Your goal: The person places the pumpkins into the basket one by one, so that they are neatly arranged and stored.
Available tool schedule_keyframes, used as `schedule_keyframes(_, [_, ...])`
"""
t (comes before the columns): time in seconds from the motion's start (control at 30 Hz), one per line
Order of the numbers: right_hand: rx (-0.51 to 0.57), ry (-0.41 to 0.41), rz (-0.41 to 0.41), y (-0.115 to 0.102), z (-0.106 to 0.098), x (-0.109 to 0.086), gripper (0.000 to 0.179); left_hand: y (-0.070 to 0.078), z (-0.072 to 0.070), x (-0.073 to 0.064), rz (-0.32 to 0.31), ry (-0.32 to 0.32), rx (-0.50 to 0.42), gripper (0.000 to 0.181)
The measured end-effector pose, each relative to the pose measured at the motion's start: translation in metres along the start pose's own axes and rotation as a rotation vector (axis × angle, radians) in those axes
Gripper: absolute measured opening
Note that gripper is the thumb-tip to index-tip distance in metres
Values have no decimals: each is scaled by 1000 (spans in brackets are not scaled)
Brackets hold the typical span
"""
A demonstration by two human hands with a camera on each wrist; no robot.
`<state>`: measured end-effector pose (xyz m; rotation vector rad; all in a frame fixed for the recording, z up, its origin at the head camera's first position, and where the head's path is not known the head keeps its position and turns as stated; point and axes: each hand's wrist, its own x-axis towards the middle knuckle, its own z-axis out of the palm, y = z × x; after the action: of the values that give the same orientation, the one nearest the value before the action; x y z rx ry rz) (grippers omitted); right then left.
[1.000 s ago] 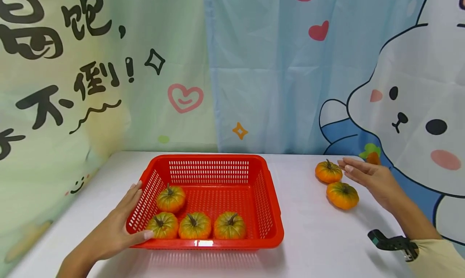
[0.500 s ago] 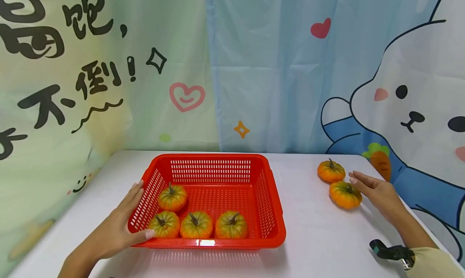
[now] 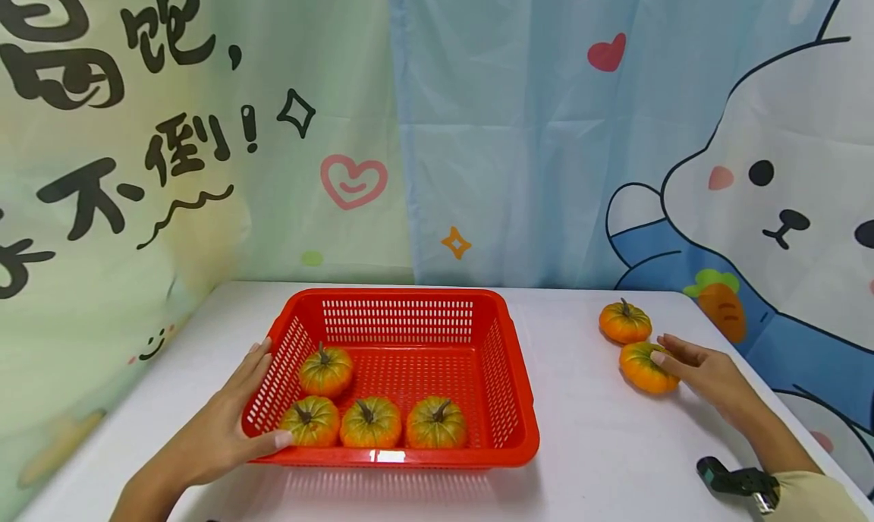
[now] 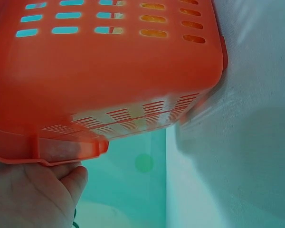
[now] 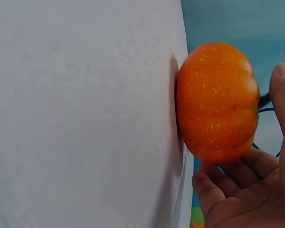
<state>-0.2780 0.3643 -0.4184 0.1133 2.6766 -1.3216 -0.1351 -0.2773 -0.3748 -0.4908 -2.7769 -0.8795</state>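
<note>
In the head view, my left hand holds the left side of a red plastic basket, its thumb over the front left rim. The left wrist view shows the fingers under the rim. Several small orange-green pumpkins sit inside, including one at the back left and one furthest right. My right hand is at the nearer of two pumpkins on the table. In the right wrist view, its fingers lie beside that pumpkin and the thumb stands apart, near the stem.
Another pumpkin lies just behind the nearer one on the white table. A printed curtain hangs behind the table. A black device is worn at my right wrist.
My right hand has come down from above the two table pumpkins to the right side of the nearer one. The left hand stays on the basket. The view has shifted slightly.
</note>
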Motion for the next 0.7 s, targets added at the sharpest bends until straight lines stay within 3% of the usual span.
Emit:
schedule_keyframes(0.27, [-30, -30, 37, -3, -2, 1, 101, 1, 0, 0, -1, 2, -3, 104])
schedule_keyframes(0.7, [-48, -22, 5, -3, -2, 3, 94, 0, 0, 0, 1, 6, 11, 104])
